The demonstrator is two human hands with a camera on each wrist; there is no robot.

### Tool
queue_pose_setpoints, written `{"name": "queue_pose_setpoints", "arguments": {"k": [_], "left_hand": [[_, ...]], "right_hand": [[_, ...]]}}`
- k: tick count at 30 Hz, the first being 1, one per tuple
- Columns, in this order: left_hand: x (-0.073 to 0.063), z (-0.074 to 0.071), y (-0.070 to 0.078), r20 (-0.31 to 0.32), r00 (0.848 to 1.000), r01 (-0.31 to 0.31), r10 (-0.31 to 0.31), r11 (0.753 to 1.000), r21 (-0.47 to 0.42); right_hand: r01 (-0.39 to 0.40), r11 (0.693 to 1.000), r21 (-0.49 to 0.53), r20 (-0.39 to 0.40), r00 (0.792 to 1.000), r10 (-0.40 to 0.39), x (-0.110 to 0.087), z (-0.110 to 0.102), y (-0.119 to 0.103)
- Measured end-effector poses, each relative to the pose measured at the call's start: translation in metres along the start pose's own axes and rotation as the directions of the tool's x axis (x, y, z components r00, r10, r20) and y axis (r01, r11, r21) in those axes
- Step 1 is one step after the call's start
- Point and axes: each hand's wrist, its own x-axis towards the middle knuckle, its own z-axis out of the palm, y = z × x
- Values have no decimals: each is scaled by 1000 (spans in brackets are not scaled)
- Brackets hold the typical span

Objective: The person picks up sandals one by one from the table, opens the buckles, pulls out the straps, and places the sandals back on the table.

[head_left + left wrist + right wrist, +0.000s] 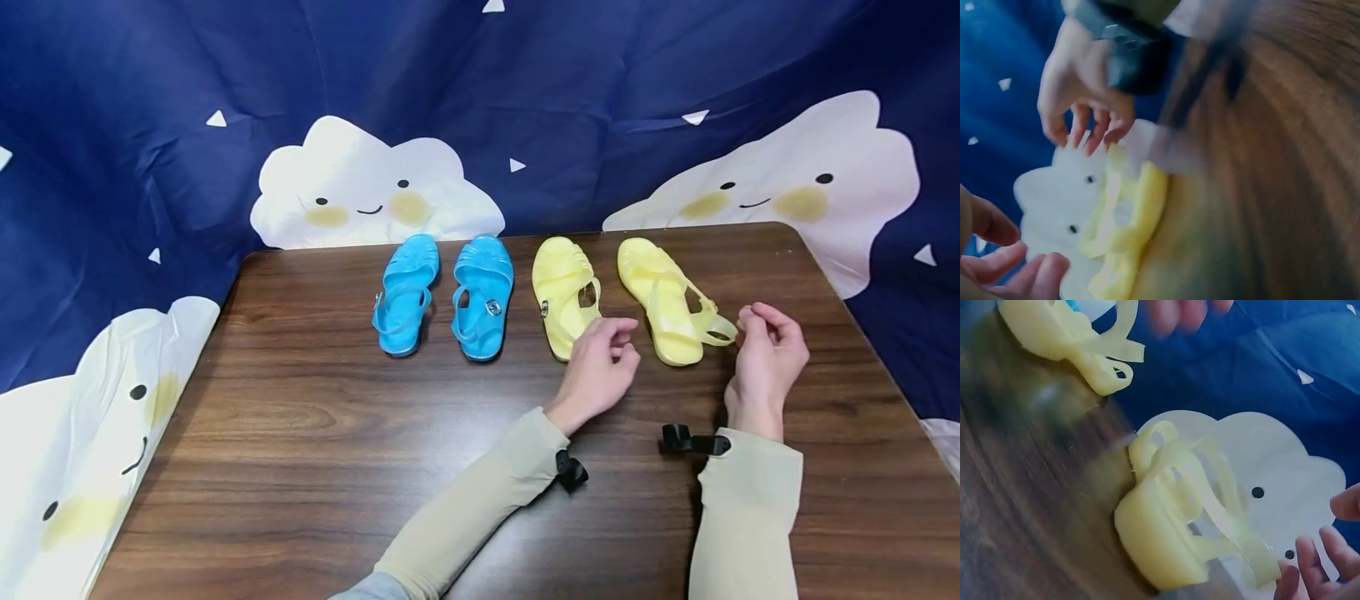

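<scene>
My left hand (597, 367) is beside the heel of the left yellow sandal (558, 275), its fingers loosely bent around nothing. In the left wrist view the left fingers (1047, 275) are apart from the thumb. At the right, my right hand (768, 358) is by the loose strap of the other yellow sandal (675, 337), which lies tilted, toe to the upper left. The right wrist view shows this sandal's heel (1154, 544) close up, with the strap end close to the right fingertips (1313, 559); whether they touch is unclear. The right thumb stands away from the fingers.
A pair of blue sandals, the left one (405, 333) and the right one (480, 329), stands to the left, toes toward the back edge. The brown wooden table (300, 433) meets a dark blue curtain (562, 83) printed with clouds behind it.
</scene>
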Motion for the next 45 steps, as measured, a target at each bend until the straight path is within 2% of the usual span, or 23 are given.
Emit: {"name": "queue_pose_setpoints", "arguments": {"k": [3, 6, 9, 11, 14, 17, 19, 23, 28, 34, 38, 42, 45], "left_hand": [[3, 12, 2, 68, 997, 30, -32, 999, 40], [8, 21, 3, 96, 993, 72, -76, 997, 40], [15, 29, 3, 99, 979, 177, -176, 984, -5], [19, 33, 2, 89, 958, 281, -274, 957, -75], [25, 39, 0, 71, 907, 421, -415, 888, -184], [29, 43, 0, 67, 869, 491, -491, 835, -248], [31, 45, 0, 73, 859, 507, -507, 823, -255], [34, 47, -2, 88, 856, 513, -509, 819, -255], [38, 48, -4, 97, 854, 518, -511, 818, -250], [38, 47, -5, 54, 851, 523, -523, 834, -174], [36, 48, -2, 31, 856, 516, -516, 847, -126], [32, 48, 2, 24, 865, 501, -501, 862, -83], [29, 48, 6, 14, 886, 465, -464, 885, -19]], "right_hand": [[-33, 999, -8, -17, 999, 33, 4, -2, 4], [-96, 995, -5, -1, 995, 96, 7, -3, 7], [-198, 980, -27, 71, 977, 199, 8, -4, 10], [-259, 963, -69, 147, 953, 266, 7, -4, 12], [-308, 943, -125, 274, 903, 331, 6, -3, 16], [-323, 935, -144, 361, 863, 353, 3, -2, 19], [-323, 936, -138, 384, 854, 351, 2, -1, 20], [-319, 936, -148, 384, 854, 351, 1, 0, 20], [-316, 921, -226, 353, 855, 380, 0, 1, 19], [-294, 892, -342, 338, 847, 409, -1, -2, 16], [-288, 901, -324, 393, 826, 405, 0, -9, 14], [-305, 903, -302, 446, 792, 417, 3, -16, 12], [-307, 885, -349, 455, 770, 447, 4, -20, 10]]}}
